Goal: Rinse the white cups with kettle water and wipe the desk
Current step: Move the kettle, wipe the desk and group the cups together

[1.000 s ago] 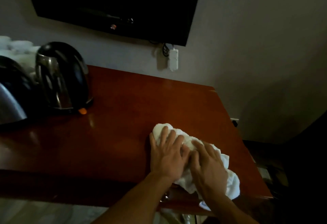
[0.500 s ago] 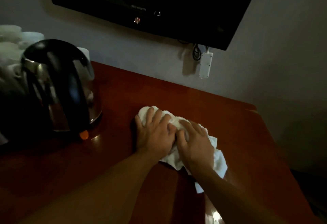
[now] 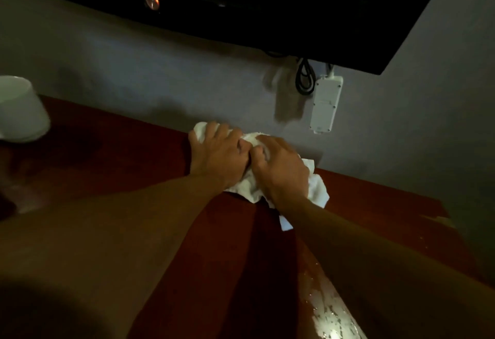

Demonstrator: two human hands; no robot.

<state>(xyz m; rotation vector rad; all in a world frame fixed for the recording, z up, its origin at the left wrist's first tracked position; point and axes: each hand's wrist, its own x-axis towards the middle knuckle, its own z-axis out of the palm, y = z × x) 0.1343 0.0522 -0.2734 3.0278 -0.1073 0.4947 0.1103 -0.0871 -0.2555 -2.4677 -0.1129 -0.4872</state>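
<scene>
A crumpled white cloth (image 3: 316, 188) lies on the reddish-brown desk (image 3: 128, 162), at its far edge against the wall. My left hand (image 3: 218, 154) presses on the cloth's left part with its fingers spread over it. Beside it, touching, my right hand (image 3: 280, 171) grips the cloth's right part with bent fingers bunched into the fabric. One white cup (image 3: 22, 109) stands blurred at the left edge of the view. The kettle is out of view.
A dark wall-mounted TV (image 3: 267, 3) hangs low above the desk's back edge. A white power strip (image 3: 325, 103) with a black cable hangs on the wall just right of my hands. A wet, shiny patch (image 3: 329, 312) shows on the desk near me.
Both hands have pushed the cloth away from me, from the desk's front to its back edge at the wall. The view has moved closer; the kettles have left the frame.
</scene>
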